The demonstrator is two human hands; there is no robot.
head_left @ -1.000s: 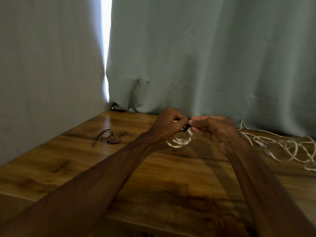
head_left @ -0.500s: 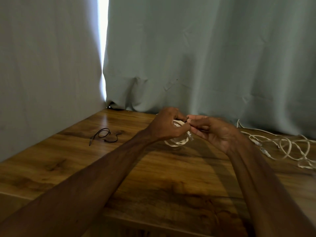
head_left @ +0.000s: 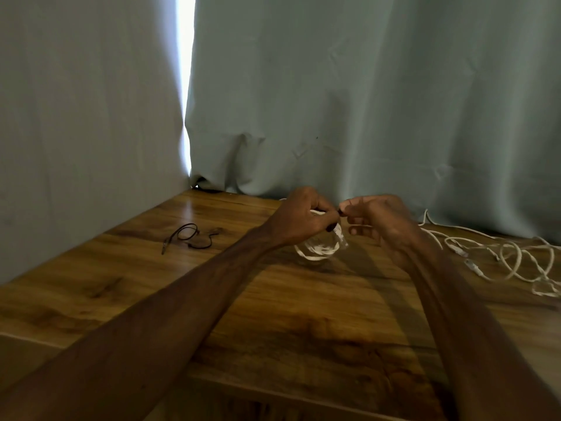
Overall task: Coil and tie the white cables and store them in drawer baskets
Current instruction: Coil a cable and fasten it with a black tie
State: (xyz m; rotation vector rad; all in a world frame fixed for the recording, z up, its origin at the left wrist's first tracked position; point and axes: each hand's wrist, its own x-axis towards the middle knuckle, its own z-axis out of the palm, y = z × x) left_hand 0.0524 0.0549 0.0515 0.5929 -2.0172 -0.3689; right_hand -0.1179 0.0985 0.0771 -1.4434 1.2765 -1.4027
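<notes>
A small coil of white cable hangs just above the wooden table, gripped at its top by my left hand. Close to the right, my right hand pinches a thin dark tie at the top of the coil; the tie is mostly hidden by fingers. Both hands meet fingertip to fingertip over the coil. Loose white cables lie tangled on the table at the right.
Dark thin ties lie on the table to the left. A pale curtain hangs along the back and left, with a bright gap at the corner. The table's near edge runs along the bottom.
The hands stayed together on the coil. My right fingers have shifted slightly right, and the dark tie end now shows between the fingertips.
</notes>
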